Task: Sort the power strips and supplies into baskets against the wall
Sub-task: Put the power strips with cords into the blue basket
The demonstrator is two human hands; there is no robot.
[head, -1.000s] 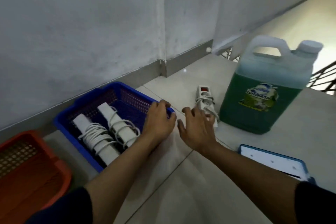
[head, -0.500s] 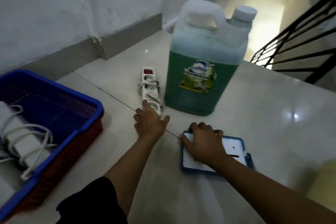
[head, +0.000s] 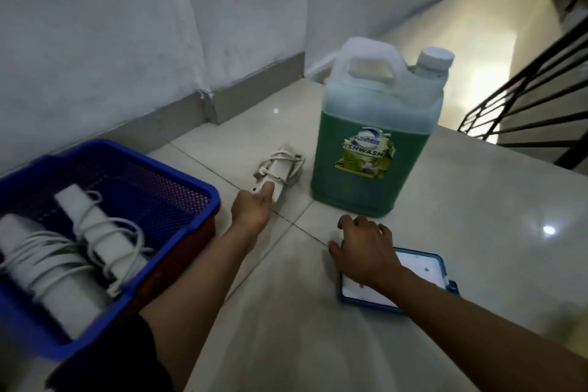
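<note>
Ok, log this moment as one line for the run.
left hand gripping loose power strip on floor | right hand resting on blue-framed tray | blue basket holds two strips

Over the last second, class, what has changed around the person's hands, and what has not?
The left hand left the blue basket rim and took hold of the loose power strip on the floor, now tilted up. The right hand moved from that strip onto the blue-framed white tray. Unchanged: two wrapped power strips in the basket, and the dishwash jug standing.

Green jug (head: 375, 149) label: "ISHWASH" legible; brand above blurred.
</note>
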